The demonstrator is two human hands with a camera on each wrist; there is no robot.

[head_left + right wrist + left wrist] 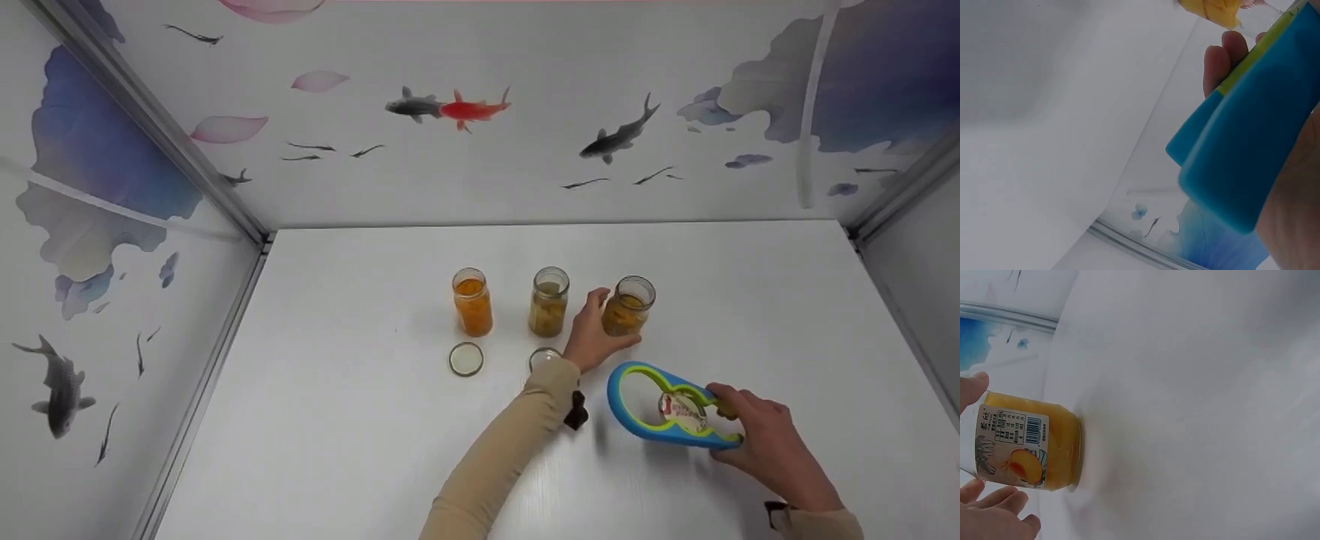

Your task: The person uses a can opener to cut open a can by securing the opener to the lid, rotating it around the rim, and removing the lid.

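Observation:
My left hand (pixel 594 337) holds an uncapped glass jar of yellow peaches (pixel 624 315) that stands on the table at the right of the jar row. In the left wrist view the thumb and fingers lie on opposite sides of this jar (pixel 1055 444), whose label shows a peach. My right hand (pixel 776 435) grips the handles of a blue and green jar opener (pixel 637 427), raised over the table. A printed lid (pixel 682 411) shows inside the opener's opening; whether the opener clamps it I cannot tell. The right wrist view shows the opener's blue handles (pixel 1252 129) close up.
Two more uncapped jars stand to the left, one with orange contents (pixel 474 307) and one with yellowish contents (pixel 548 307). Before them lie a round lid (pixel 466 360) and another lid (pixel 543 357), partly behind the left sleeve. Printed walls (pixel 525 180) bound the white table (pixel 337 390).

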